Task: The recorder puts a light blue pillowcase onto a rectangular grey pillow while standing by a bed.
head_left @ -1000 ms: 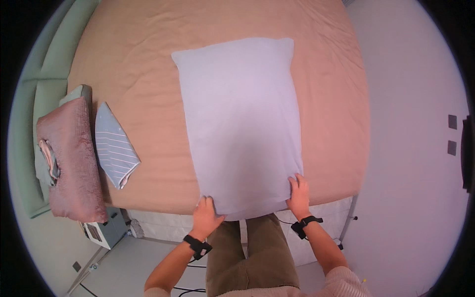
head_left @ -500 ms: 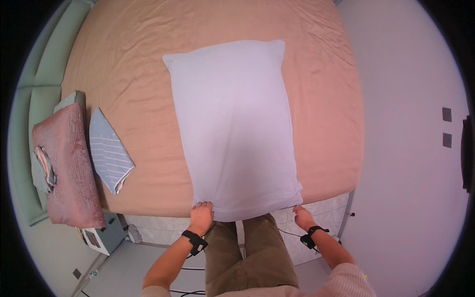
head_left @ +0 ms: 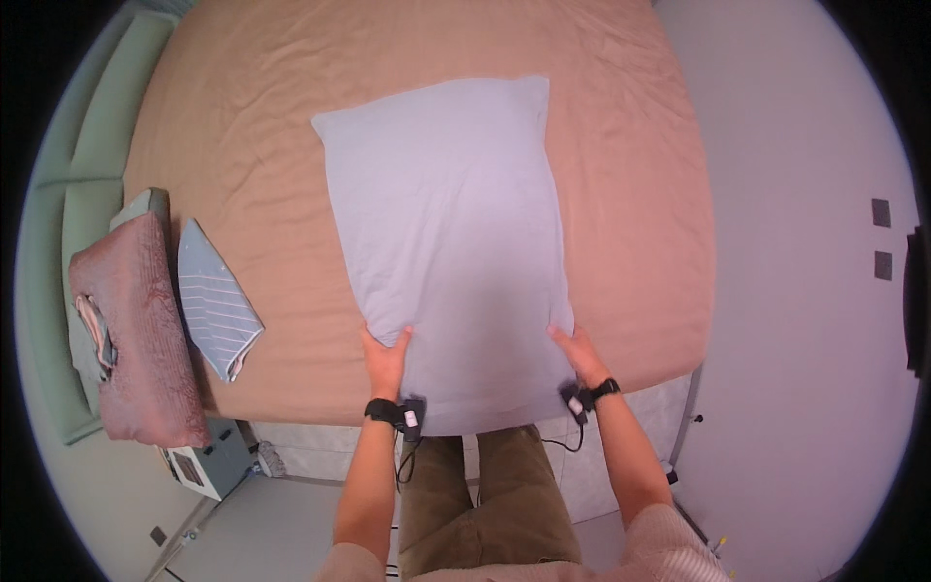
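A large white pillow point(head_left: 446, 213) lies lengthwise on the bed in front of me, its near end hanging slightly past the mattress edge. At its left side, my left hand point(head_left: 385, 361) is closed on it, thumb on top and creasing the fabric. Opposite, my right hand point(head_left: 584, 357) grips the right side, with its thumb on top too. Some fingers of both hands are hidden at the pillow's sides. Each wrist wears a black strap with a small device and cable.
The bed point(head_left: 640, 242) has an orange-tan sheet. To the left lie a folded blue striped cloth point(head_left: 215, 303) and a pink pillow point(head_left: 141, 330) by the green headboard point(head_left: 92, 126). A small cabinet point(head_left: 218, 461) stands below. The grey wall point(head_left: 795, 291) rises on the right.
Both hands have moved forward from the pillow's near corners to its sides, and now hold it there. The pillow's far end has shifted slightly left, and its left side is more creased.
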Demonstrator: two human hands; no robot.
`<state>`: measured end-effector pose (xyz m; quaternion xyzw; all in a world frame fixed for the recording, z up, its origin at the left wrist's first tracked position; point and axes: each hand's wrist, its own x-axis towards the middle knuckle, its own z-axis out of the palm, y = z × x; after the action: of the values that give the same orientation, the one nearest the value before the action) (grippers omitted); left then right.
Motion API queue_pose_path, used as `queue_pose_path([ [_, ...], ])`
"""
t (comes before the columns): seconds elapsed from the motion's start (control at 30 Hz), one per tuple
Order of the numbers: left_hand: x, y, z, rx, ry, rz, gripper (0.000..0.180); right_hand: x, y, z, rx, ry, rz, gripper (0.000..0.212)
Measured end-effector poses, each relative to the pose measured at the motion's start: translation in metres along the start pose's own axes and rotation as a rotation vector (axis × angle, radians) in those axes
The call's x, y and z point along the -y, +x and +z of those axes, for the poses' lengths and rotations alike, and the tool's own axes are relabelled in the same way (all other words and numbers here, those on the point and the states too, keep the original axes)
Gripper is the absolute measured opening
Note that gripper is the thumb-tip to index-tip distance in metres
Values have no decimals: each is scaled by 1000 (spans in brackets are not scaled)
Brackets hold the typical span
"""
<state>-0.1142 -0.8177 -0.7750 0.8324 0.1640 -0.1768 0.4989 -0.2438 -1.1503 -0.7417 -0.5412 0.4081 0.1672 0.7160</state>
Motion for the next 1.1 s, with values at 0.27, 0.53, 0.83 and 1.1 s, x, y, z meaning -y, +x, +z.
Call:
queue_pose_path([
  [0.27,-91,-63,-12,78,-471,66,52,149,-211,74,-131,-454,-389,69],
  [0.53,-148,-125,0,408,-389,136,45,238,-354,125,-2,-697,-600,70],
  [0.83,48,-67,-149,658,-653,-622,48,92,-132,162,307,-971,-841,61],
  [1.1,-15,28,-140,300,45,13,66,49,-41,88,-475,-827,-690,59],
])
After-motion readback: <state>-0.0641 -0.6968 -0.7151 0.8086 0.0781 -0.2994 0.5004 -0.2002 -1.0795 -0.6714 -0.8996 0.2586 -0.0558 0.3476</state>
